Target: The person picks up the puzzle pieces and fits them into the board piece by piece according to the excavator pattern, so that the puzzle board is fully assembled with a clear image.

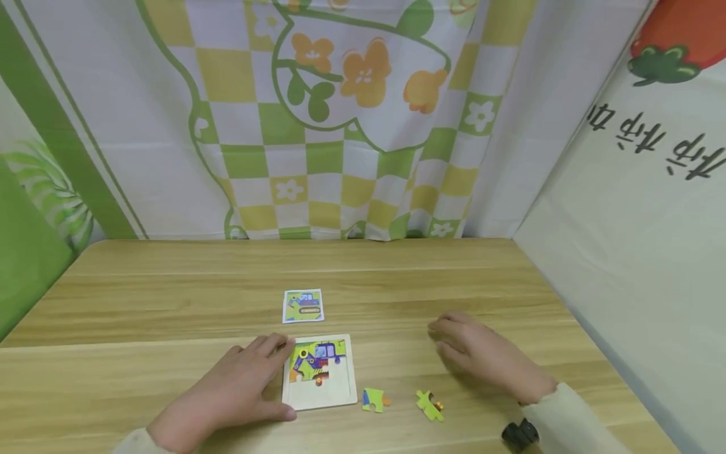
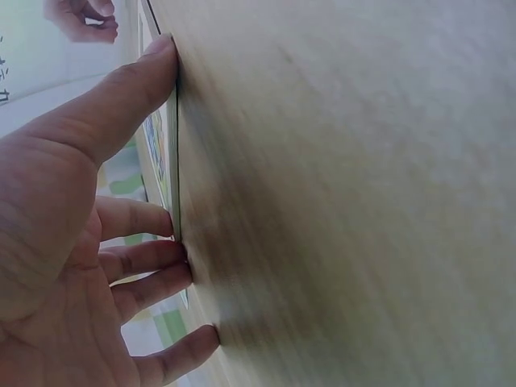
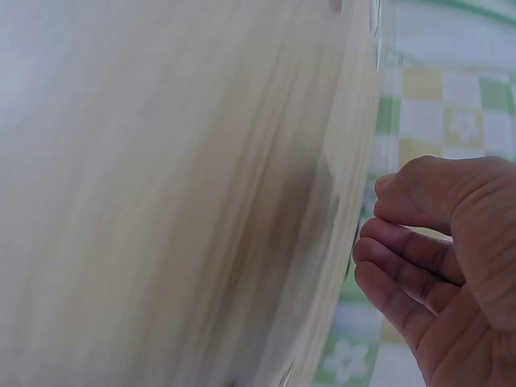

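Observation:
My left hand [image 1: 241,384] rests at the left side of a square wooden puzzle board [image 1: 340,394], its fingers and thumb touching the frame's edge. The upper part of the board holds joined pieces that show a purple excavator [image 1: 317,356]; bare wood shows below and to the right. In the left wrist view, the thumb [image 2: 133,93] lies along the board's edge. My right hand [image 1: 482,350] hovers over the table to the right of the board, its fingers loosely bent. In the right wrist view, no object shows between the fingers [image 3: 403,242].
A small picture card [image 1: 303,306] of the excavator lies behind the board. One loose green puzzle piece [image 1: 374,400] lies just right of the board, and another loose green piece [image 1: 429,407] farther right. A patterned curtain [image 1: 351,151] hangs behind the wooden table [image 1: 170,284].

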`<action>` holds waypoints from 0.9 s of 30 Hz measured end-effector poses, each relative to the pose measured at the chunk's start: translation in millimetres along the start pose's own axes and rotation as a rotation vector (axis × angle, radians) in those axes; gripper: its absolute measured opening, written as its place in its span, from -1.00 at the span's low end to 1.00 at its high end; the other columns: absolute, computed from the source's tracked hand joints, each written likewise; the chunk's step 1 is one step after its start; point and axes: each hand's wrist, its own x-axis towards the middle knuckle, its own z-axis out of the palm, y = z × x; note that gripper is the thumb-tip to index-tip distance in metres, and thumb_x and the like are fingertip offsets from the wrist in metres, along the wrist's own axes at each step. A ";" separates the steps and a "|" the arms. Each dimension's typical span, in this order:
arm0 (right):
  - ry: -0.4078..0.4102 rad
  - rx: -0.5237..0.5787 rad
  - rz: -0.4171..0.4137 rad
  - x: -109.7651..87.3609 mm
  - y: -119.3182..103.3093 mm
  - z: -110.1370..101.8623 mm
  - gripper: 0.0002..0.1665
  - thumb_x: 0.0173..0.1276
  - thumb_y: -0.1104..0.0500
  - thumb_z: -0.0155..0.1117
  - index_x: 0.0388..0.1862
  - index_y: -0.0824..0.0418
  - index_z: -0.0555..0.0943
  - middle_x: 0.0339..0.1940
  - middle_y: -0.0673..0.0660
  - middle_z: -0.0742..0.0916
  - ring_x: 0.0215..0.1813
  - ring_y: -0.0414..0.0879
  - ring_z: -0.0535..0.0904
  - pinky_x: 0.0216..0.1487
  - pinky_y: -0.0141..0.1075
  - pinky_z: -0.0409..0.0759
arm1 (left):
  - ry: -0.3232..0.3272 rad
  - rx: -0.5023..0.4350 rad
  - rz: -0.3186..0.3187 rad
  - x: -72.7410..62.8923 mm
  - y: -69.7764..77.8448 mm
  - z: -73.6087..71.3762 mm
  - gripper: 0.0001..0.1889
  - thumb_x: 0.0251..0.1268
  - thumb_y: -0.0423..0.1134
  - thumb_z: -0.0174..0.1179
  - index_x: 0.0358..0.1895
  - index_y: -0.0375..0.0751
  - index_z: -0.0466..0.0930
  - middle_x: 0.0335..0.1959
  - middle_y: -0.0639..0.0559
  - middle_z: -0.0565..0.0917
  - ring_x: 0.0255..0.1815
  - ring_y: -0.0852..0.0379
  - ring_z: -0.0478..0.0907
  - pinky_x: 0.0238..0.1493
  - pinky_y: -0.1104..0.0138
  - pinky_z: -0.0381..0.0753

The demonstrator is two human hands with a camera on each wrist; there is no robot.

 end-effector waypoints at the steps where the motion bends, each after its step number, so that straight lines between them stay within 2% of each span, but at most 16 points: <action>1: 0.007 -0.003 0.014 -2.6 5.0 -0.8 -0.66 0.50 0.19 0.32 0.20 0.21 0.70 0.14 0.11 0.74 0.14 0.02 0.72 0.17 -0.02 0.75 | 0.001 0.000 0.002 0.0 -0.1 -0.2 0.19 -0.05 0.46 0.44 0.56 -0.29 0.34 0.56 -0.20 0.40 0.53 -0.24 0.39 0.31 -0.38 0.50; 10: 0.034 0.000 0.123 -23.4 44.7 -4.9 -0.66 0.48 0.20 0.35 0.17 0.26 0.69 0.11 0.13 0.74 0.08 0.01 0.73 0.03 -0.09 0.78 | 0.003 0.003 0.003 -0.6 -0.8 0.3 0.18 -0.05 0.45 0.45 0.56 -0.29 0.35 0.55 -0.20 0.41 0.52 -0.23 0.40 0.30 -0.37 0.51; 17: 0.123 -0.091 0.056 -32.4 66.2 -4.1 -0.69 0.35 0.24 0.46 0.05 0.27 0.72 -0.07 0.05 0.76 -0.05 -0.05 0.72 -0.02 -0.10 0.77 | -0.002 -0.004 -0.008 -0.7 -0.8 0.6 0.18 -0.05 0.44 0.46 0.55 -0.30 0.35 0.55 -0.21 0.41 0.53 -0.25 0.39 0.30 -0.37 0.50; 21: 0.124 -0.086 0.037 -34.8 75.5 -4.5 -0.69 0.31 0.27 0.46 0.03 0.27 0.72 -0.10 0.02 0.76 -0.08 -0.06 0.71 -0.01 -0.09 0.77 | 0.000 -0.001 -0.005 -0.7 -0.9 0.6 0.18 -0.04 0.44 0.46 0.55 -0.31 0.35 0.55 -0.20 0.41 0.52 -0.24 0.39 0.29 -0.36 0.52; 27: 0.102 -0.047 0.036 -37.6 81.1 -6.0 -0.68 0.27 0.34 0.44 0.02 0.27 0.73 -0.10 0.02 0.75 -0.11 -0.15 0.67 -0.07 -0.18 0.75 | -0.001 -0.007 -0.002 -0.3 -0.9 1.2 0.17 -0.03 0.43 0.46 0.55 -0.31 0.35 0.55 -0.17 0.41 0.51 -0.19 0.40 0.28 -0.34 0.53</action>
